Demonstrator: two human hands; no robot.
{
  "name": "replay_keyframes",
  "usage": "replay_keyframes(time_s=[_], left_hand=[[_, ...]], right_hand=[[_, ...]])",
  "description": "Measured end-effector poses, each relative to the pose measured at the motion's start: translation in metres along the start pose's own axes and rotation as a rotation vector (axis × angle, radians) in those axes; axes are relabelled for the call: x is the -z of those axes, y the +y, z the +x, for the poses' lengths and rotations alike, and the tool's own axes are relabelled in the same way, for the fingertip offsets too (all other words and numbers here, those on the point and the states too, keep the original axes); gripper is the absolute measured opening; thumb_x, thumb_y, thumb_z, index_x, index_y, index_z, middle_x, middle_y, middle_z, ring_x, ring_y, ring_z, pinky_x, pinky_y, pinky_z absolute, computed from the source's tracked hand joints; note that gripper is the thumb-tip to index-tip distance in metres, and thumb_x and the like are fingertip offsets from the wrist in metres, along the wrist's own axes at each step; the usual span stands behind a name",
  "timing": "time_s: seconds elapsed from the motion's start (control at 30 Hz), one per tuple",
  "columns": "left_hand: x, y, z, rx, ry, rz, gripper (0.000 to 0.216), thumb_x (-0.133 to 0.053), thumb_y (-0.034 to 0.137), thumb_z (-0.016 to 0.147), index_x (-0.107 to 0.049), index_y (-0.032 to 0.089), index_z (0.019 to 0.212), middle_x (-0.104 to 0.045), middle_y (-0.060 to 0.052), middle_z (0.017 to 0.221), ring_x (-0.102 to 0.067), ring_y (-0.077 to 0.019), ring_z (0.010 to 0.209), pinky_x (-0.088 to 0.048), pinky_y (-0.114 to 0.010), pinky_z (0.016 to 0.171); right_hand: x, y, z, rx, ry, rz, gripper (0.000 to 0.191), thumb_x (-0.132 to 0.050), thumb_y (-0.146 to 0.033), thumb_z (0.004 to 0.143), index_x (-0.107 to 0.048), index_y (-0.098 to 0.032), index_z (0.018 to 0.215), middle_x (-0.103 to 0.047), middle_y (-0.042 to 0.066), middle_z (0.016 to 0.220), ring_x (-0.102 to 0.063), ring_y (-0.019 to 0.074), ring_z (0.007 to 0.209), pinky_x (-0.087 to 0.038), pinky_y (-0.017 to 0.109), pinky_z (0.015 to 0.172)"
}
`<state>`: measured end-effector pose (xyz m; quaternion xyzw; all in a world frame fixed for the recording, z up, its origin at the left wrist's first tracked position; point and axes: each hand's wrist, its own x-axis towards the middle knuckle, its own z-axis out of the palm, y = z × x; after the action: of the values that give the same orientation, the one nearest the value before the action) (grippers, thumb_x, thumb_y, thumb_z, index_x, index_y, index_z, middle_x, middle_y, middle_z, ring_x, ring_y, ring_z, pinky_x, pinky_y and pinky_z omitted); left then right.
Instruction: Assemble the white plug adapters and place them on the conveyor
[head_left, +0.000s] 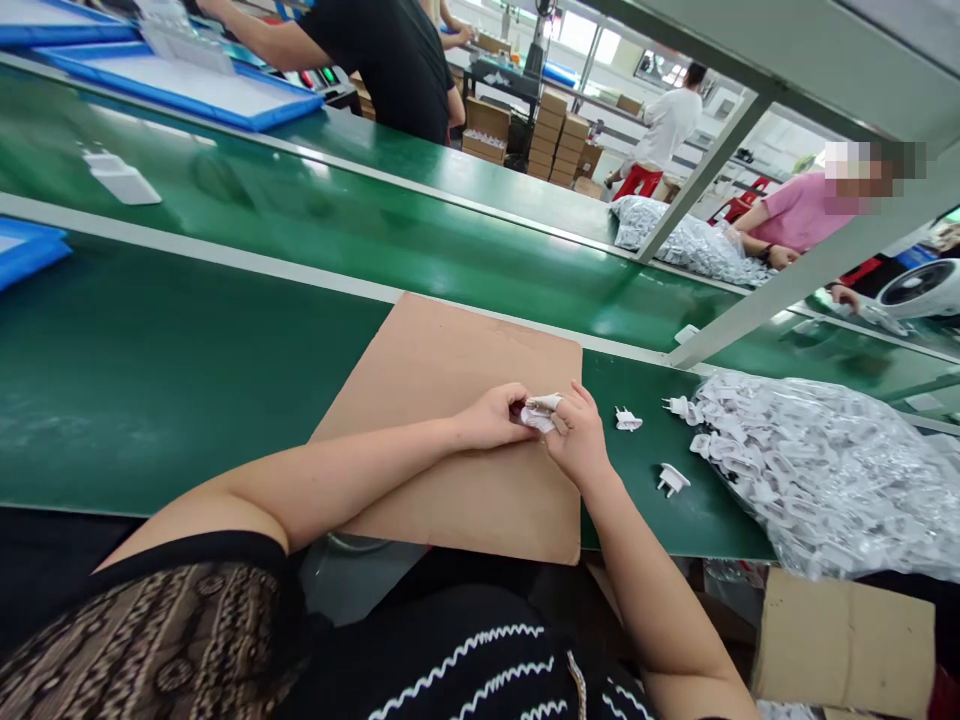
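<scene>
My left hand (495,416) is closed, its fingertips pinched at the left end of a small white plastic piece (538,418). My right hand (579,436) grips the same piece from the right, with thumb and fingers around it. The fingers cover much of the piece, so its exact kind is hard to make out. Both hands are above a flat sheet of brown cardboard (450,370) on the green bench. Just right of my right hand lie a white plug part (628,419) with pins and another plug part (673,480), pins pointing down-left.
A clear bag (847,470) full of white plug parts spills at the right. Beyond a metal rail runs a green conveyor (360,240) carrying a white charger (120,178). Blue trays (187,85) stand far left. A slanted metal post (712,170) rises at right. Co-workers are across the line.
</scene>
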<state>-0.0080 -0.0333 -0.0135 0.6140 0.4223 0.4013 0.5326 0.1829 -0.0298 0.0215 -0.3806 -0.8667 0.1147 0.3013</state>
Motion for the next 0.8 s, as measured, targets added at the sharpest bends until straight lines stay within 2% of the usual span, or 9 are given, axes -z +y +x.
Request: replay_keyframes(time_s=[0.17,0.3,0.4,0.43,0.5,0.57,0.63,0.7,0.8], left_hand=[[-0.002,0.0,-0.001,-0.022,0.029,0.079,0.037,-0.084,0.042,0.068,-0.061,0.019,0.084,-0.066,0.0,0.08,-0.063,-0.0177,0.076,-0.05,-0.03,0.07],[-0.006,-0.001,-0.003,-0.064,0.006,0.127,0.034,-0.08,0.043,0.072,-0.064,0.02,0.091,-0.071,-0.003,0.09,-0.067,-0.0211,0.084,-0.053,-0.034,0.079],[-0.01,0.0,-0.005,-0.039,0.019,0.153,0.035,-0.08,0.046,0.074,-0.065,0.021,0.093,-0.073,-0.004,0.092,-0.069,-0.0223,0.086,-0.055,-0.036,0.082],[-0.01,0.002,-0.006,-0.023,0.018,0.161,0.035,-0.08,0.047,0.074,-0.064,0.021,0.092,-0.073,-0.004,0.092,-0.069,-0.0227,0.086,-0.056,-0.037,0.082],[-0.007,0.007,-0.005,-0.001,-0.001,0.199,0.036,-0.082,0.048,0.071,-0.065,0.022,0.09,-0.074,-0.004,0.092,-0.07,-0.0241,0.087,-0.057,-0.038,0.082],[-0.001,0.014,0.001,-0.007,-0.011,0.272,0.036,-0.082,0.048,0.069,-0.068,0.023,0.091,-0.074,-0.004,0.094,-0.071,-0.0254,0.089,-0.057,-0.038,0.083],[0.01,0.022,0.014,-0.038,0.032,0.342,0.039,-0.081,0.05,0.069,-0.071,0.023,0.095,-0.075,-0.005,0.097,-0.071,-0.0262,0.092,-0.057,-0.038,0.085],[0.025,0.027,0.035,-0.052,0.108,0.376,0.044,-0.08,0.052,0.068,-0.071,0.023,0.1,-0.076,-0.005,0.1,-0.071,-0.0267,0.094,-0.057,-0.037,0.086],[0.051,0.024,0.08,-0.026,0.241,0.44,0.048,-0.078,0.051,0.067,-0.07,0.022,0.105,-0.077,-0.006,0.103,-0.072,-0.0279,0.095,-0.056,-0.038,0.088]], right_hand=[[-0.008,-0.004,-0.01,-0.078,0.066,0.01,0.033,-0.061,-0.011,0.083,-0.075,-0.03,0.107,-0.075,0.0,0.095,-0.068,0.0221,0.092,-0.016,0.055,0.127],[-0.018,-0.004,-0.021,-0.179,0.184,0.145,0.043,-0.065,-0.023,0.09,-0.067,-0.031,0.132,-0.076,0.001,0.1,-0.07,0.022,0.094,-0.019,0.051,0.127],[-0.018,0.003,-0.026,-0.204,0.336,0.141,0.054,-0.063,-0.031,0.095,-0.053,-0.025,0.148,-0.07,0.007,0.128,-0.063,0.0256,0.12,-0.022,0.049,0.127],[-0.017,0.007,-0.027,-0.26,0.405,0.062,0.055,-0.062,-0.032,0.096,-0.052,-0.023,0.149,-0.064,0.011,0.138,-0.056,0.0288,0.131,-0.021,0.052,0.126],[-0.014,0.018,-0.03,-0.489,0.514,-0.156,0.056,-0.065,-0.029,0.093,-0.054,-0.017,0.147,-0.052,0.019,0.149,-0.04,0.0379,0.143,-0.018,0.061,0.124],[-0.012,0.03,-0.032,-0.751,0.504,-0.308,0.06,-0.069,-0.02,0.086,-0.056,-0.011,0.144,-0.044,0.027,0.152,-0.033,0.0464,0.144,-0.022,0.067,0.119],[-0.013,0.041,-0.033,-0.874,0.414,-0.341,0.057,-0.067,-0.01,0.082,-0.06,-0.009,0.139,-0.044,0.029,0.149,-0.04,0.0481,0.137,-0.033,0.066,0.112],[-0.016,0.049,-0.035,-0.851,0.343,-0.308,0.049,-0.061,-0.005,0.084,-0.065,-0.011,0.132,-0.05,0.027,0.143,-0.05,0.0437,0.127,-0.043,0.059,0.106],[-0.021,0.057,-0.035,-0.742,0.353,-0.224,0.041,-0.052,-0.001,0.088,-0.07,-0.014,0.123,-0.058,0.02,0.13,-0.055,0.0363,0.119,-0.05,0.048,0.101]])
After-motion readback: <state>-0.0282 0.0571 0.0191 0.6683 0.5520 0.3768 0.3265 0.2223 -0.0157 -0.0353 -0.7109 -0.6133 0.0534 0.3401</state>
